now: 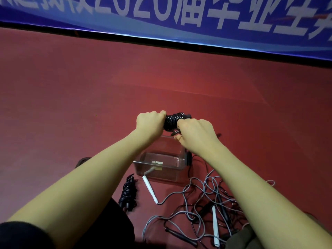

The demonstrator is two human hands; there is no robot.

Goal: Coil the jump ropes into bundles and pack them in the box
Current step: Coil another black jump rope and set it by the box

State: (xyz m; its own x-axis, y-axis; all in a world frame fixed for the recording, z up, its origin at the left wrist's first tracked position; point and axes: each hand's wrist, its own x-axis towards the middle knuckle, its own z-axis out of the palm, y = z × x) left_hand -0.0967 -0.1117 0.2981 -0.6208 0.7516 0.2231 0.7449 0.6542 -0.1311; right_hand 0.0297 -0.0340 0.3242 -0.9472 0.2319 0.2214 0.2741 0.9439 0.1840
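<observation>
Both arms reach forward over the red floor. My left hand [150, 121] and my right hand [195, 133] grip the two ends of a tightly coiled black jump rope [173, 120], held in the air above a clear plastic box [162, 165]. The box stands on the floor below my wrists. A second coiled black rope bundle [128, 192] lies left of the box. A white handle [150, 188] with grey cord leans by the box's front. A tangle of loose grey and black ropes [201, 203] with another white handle [215, 225] lies at the right.
A blue banner [179, 17] with white characters runs along the far edge of the red floor [71, 87]. Dark clothing shows at the bottom left, and a dark object [83, 160] peeks out beside my left forearm.
</observation>
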